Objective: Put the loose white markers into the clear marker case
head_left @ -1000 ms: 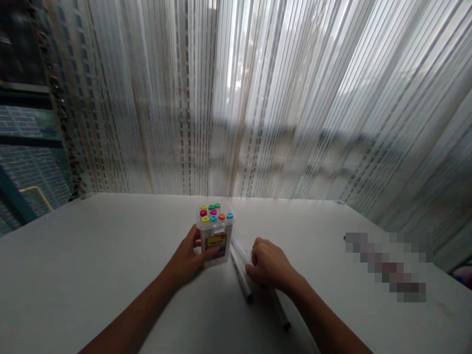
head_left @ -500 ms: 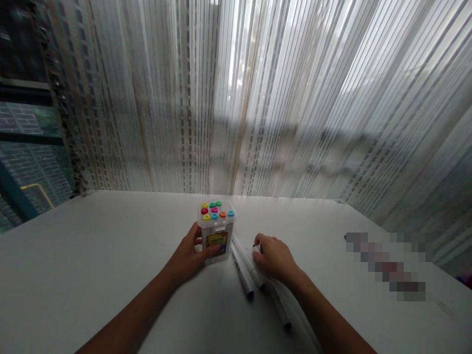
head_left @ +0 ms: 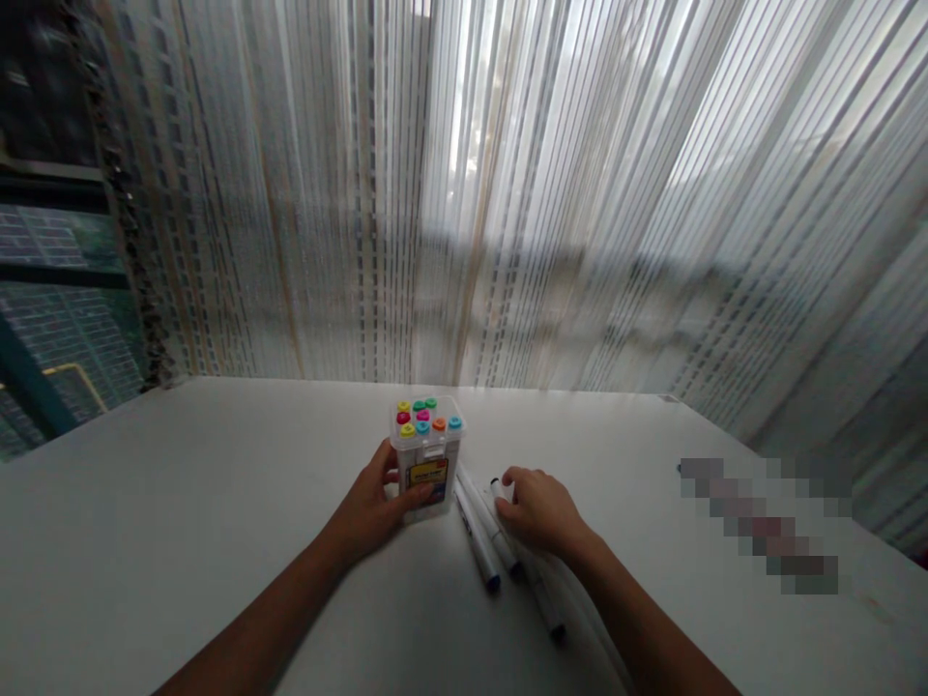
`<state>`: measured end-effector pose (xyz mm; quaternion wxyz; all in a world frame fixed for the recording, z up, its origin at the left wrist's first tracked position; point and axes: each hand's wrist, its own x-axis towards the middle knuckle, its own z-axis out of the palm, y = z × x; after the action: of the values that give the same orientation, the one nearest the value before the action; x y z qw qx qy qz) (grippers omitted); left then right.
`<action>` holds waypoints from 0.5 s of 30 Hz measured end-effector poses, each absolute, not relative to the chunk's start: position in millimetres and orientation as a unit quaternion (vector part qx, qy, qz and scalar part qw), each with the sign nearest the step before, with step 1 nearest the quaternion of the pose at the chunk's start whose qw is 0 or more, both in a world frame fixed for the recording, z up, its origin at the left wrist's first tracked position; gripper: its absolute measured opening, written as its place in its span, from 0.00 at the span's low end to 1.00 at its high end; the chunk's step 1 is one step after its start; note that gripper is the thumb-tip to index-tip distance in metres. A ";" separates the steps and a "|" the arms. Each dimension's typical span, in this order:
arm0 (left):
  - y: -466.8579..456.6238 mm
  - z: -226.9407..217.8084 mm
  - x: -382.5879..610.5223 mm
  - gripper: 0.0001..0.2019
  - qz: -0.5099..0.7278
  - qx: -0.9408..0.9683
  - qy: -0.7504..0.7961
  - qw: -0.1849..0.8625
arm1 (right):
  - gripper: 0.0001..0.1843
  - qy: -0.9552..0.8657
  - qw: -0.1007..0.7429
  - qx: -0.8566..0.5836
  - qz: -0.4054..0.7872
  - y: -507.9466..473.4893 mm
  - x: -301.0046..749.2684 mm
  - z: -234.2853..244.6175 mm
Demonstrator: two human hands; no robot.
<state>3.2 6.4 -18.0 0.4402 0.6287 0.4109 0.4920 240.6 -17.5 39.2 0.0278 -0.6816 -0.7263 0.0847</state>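
The left grip (head_left: 366, 507) is clamped round the clear marker box (head_left: 426, 464) standing upright on the white counter (head_left: 181, 503), while the right grip (head_left: 540, 510) curls over a white marker (head_left: 547, 609) beside another white marker (head_left: 477, 541), though whether it's clamped I can't tell.

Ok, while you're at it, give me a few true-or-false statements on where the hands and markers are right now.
1. The left hand grips a clear plastic marker box. True.
2. The box stands upright, with its coloured caps facing up. True.
3. The right hand is holding the box too. False: it rests on loose white markers beside the box.
4. The loose markers stand in a cup. False: they lie on the white table.
5. A sheer striped curtain hangs behind the table. True.
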 end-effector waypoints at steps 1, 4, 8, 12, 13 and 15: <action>6.4 -17.8 3.3 0.27 0.492 0.631 0.409 0.439 | 0.17 -0.728 0.024 -0.680 0.084 -17.4 240.7 38.6; 5.5 -17.1 3.2 0.26 0.490 0.634 0.412 0.434 | 0.16 -0.730 0.026 -0.678 0.078 -16.9 240.6 36.6; 4.6 -17.1 2.5 0.26 0.486 0.635 0.414 0.435 | 0.19 -0.733 0.050 -0.674 0.075 -16.7 241.7 34.2; 5.0 -17.6 2.4 0.26 0.488 0.637 0.409 0.434 | 0.20 -0.731 0.072 -0.674 0.074 -18.0 242.0 35.6; 4.9 -17.5 2.6 0.26 0.488 0.637 0.410 0.433 | 0.19 -0.731 0.079 -0.674 0.072 -18.6 241.2 36.9; 4.5 -16.9 3.1 0.26 0.487 0.638 0.413 0.431 | 0.19 -0.735 0.093 -0.668 0.072 -20.4 238.7 39.8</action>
<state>3.1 4.5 -16.9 0.4312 0.6376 0.4126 0.4872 238.7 -20.4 39.8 0.0925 -0.6680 -0.7348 0.0724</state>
